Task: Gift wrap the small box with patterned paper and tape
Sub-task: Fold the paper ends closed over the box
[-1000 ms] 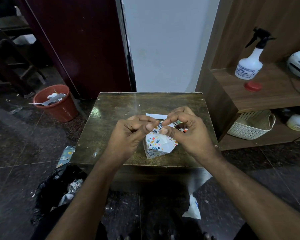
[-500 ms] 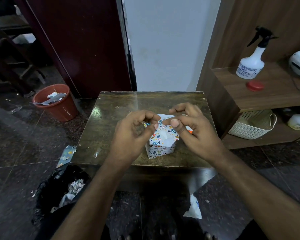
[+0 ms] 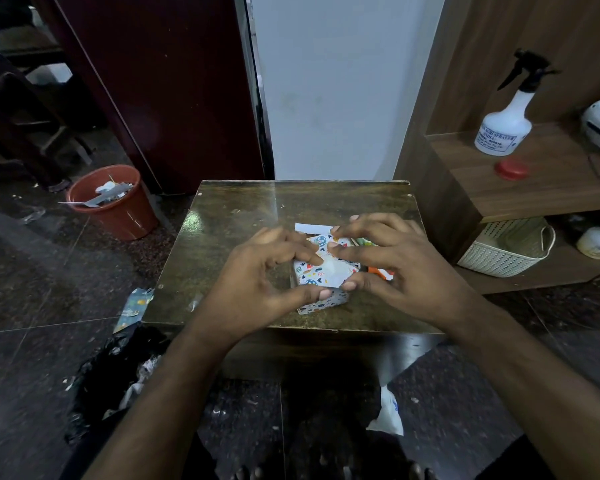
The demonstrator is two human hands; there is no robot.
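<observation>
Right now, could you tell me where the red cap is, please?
In the head view, the red cap lies at the right on the upper wooden shelf, just in front of the white spray bottle and above the white woven basket.

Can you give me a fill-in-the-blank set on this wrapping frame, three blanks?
1. The wrapped box stands on the small ____ table.
2. Both the left hand and the right hand have their fingers on the ____.
3. The bucket on the floor left of the table is ____ in colour.

Missing words: brown; box; red
</observation>
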